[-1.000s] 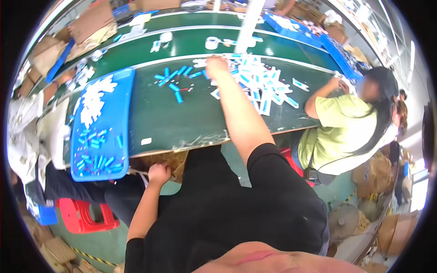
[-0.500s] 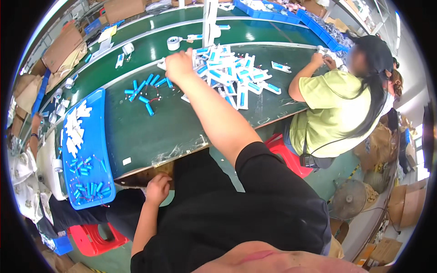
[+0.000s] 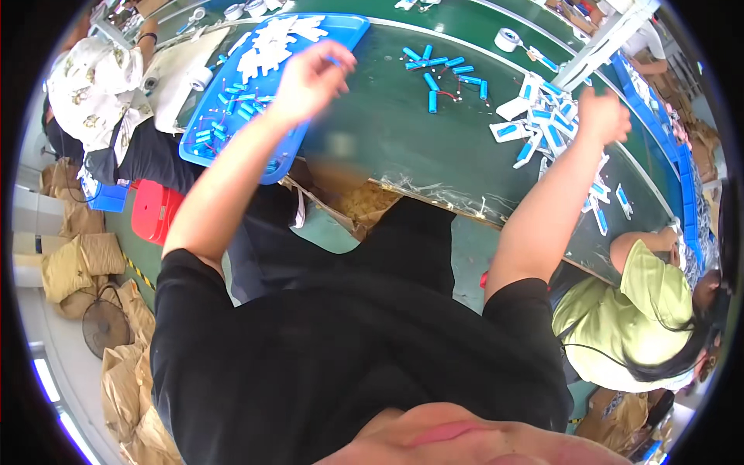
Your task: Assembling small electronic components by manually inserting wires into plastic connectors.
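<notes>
My left hand [image 3: 314, 84] is raised over the right edge of a blue tray [image 3: 353, 29], fingers curled together. A small bluish bit shows at its fingertips, too little to name. In the tray lie white plastic pieces [image 3: 271, 46] at the far end and blue cylindrical cells [image 3: 225, 112] with thin red wires nearer me. My right hand [image 3: 603, 118] is above the far side of a pile of white holders with blue cells [image 3: 542, 116], fingers bent inward; what they hold, if anything, is hidden. Between my hands several loose wired blue cells [image 3: 432, 81] lie on the green tabletop [image 3: 387, 139].
A white roll [image 3: 508, 39] stands beyond the loose cells, near a metal post [image 3: 608, 43]. A co-worker in a yellow-green shirt [image 3: 628, 325] sits at the right, another person [image 3: 101, 85] at the left. Blue bins [image 3: 686, 178] line the far right.
The view has swung round, so the tray appears nearer the middle. My left hand has risen from beside the table's front edge to the tray; my right has shifted from the pile's left end.
</notes>
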A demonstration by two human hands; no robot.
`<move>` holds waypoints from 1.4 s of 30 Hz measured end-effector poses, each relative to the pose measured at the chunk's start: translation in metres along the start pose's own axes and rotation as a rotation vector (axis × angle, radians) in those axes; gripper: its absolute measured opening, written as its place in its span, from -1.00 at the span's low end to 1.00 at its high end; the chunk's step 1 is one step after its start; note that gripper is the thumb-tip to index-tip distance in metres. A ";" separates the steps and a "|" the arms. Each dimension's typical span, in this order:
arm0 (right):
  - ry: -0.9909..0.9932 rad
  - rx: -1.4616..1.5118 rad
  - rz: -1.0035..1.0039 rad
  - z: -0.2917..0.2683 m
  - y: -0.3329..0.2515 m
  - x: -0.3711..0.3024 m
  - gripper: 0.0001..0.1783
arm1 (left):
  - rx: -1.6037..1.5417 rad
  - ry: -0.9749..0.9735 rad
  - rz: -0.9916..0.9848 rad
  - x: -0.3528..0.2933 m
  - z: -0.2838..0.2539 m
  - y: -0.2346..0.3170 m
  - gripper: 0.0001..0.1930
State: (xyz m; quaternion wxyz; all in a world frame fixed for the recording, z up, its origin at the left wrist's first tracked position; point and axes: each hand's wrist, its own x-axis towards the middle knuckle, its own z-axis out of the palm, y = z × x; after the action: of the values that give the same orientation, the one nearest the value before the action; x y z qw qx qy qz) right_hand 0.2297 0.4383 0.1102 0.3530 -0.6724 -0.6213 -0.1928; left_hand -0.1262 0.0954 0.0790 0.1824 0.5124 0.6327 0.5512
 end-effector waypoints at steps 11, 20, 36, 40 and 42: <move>-0.878 0.684 -1.152 -0.014 -0.146 -0.136 -0.67 | 1.310 0.009 -0.748 0.084 -0.106 -0.116 -0.37; -0.872 0.337 -1.097 -0.029 -0.158 -0.169 -0.73 | 1.176 0.009 -0.249 0.026 -0.127 -0.109 -0.45; -0.613 0.952 -0.876 -0.032 -0.142 -0.119 -0.69 | 1.117 0.322 -0.024 0.008 -0.142 -0.083 -0.74; -1.040 1.387 -0.588 -0.014 -0.142 -0.122 -0.75 | 0.987 0.369 0.306 0.005 -0.116 -0.055 -0.78; -1.287 1.515 -0.568 -0.025 -0.149 -0.127 -0.74 | 0.913 0.304 0.416 -0.013 -0.088 -0.027 -0.77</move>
State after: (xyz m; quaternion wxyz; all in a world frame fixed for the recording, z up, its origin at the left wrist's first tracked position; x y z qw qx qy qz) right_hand 0.0702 0.3286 0.0734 0.2260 -0.0783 -0.7869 0.5688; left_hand -0.2027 0.0431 0.0788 -0.2669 0.5688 0.7125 0.3122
